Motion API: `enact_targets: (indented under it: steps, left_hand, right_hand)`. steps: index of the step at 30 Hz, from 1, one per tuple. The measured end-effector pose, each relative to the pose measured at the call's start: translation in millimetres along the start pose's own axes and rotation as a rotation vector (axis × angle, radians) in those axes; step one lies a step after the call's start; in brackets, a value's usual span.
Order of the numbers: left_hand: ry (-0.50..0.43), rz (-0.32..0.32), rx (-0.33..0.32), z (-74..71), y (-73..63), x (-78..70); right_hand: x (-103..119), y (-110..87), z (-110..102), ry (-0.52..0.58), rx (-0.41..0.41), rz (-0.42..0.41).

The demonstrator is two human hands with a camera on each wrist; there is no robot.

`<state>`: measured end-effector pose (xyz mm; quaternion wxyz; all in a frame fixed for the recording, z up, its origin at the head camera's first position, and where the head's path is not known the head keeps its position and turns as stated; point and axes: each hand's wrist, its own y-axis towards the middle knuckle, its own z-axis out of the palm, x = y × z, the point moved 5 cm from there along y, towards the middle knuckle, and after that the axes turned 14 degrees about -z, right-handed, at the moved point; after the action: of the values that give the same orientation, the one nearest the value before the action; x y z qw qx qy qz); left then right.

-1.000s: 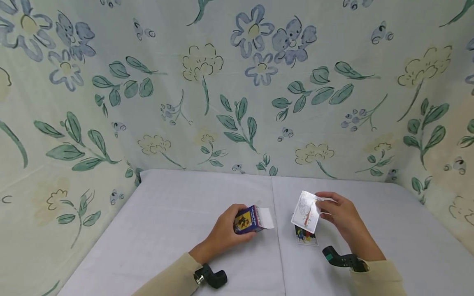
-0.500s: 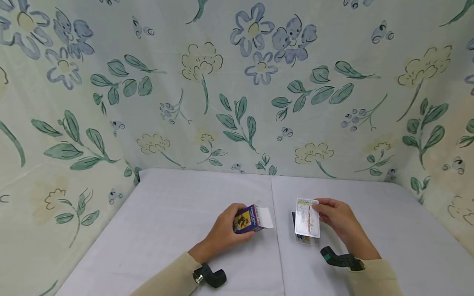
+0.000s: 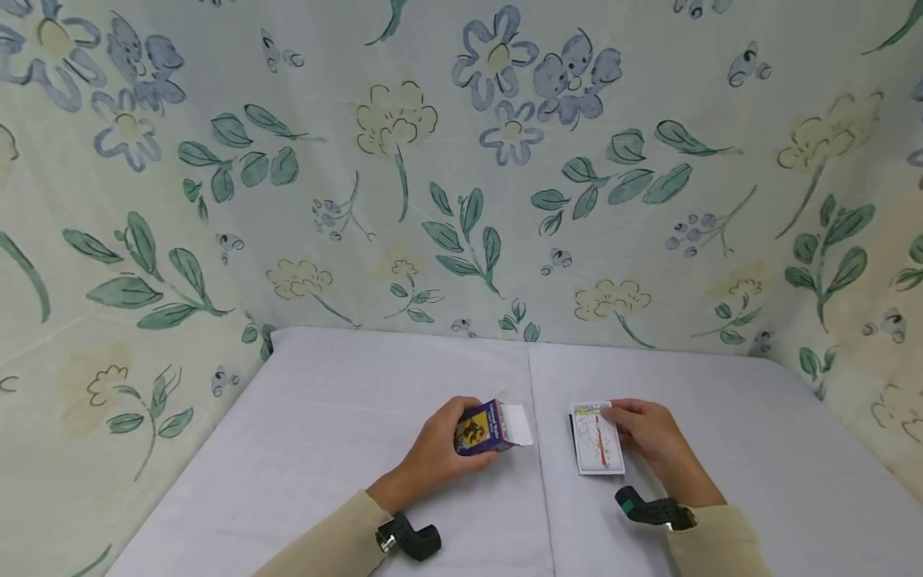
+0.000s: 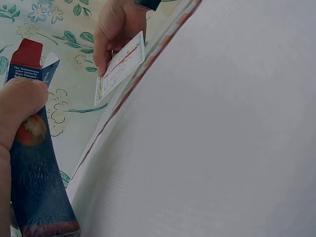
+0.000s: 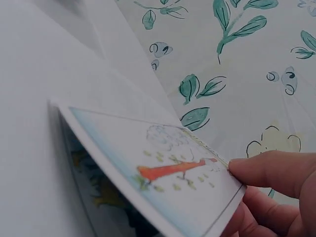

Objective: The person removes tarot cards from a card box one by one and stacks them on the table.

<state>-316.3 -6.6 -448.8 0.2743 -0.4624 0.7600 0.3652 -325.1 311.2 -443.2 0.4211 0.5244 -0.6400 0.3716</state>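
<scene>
Across the white table (image 3: 360, 385), the left hand (image 3: 431, 450) wraps its fingers (image 3: 460, 405) round a blue box (image 3: 478, 430), its white flap (image 3: 517, 426) open; the right hand (image 3: 652, 439) pinches a white illustrated card (image 3: 597, 449) over a darker card (image 5: 106, 196), mostly hidden and perhaps touching it.

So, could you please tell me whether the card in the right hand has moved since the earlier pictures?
Yes: in the head view, the card is lower in the picture, farther from the table's far edge.

- Blue box (image 4: 39, 173): "The luminous color tones by Mary Hanson"
- Same box, head view: "Waite" (neighbouring words blur)
- Card (image 3: 598, 449): print too small
</scene>
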Motion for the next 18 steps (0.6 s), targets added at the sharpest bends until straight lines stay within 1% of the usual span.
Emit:
enact_targets:
  steps: [11, 18]
  left_hand:
    - [-0.008, -0.004, 0.012, 1.8, 1.0, 2.4]
    - [0.002, -0.004, 0.004, 1.9, 0.9, 3.3]
  right_hand:
    - [-2.5, 0.8, 5.0, -0.078, -0.023, -0.022]
    - [-2.7, 3.9, 7.0, -0.187, -0.031, -0.036]
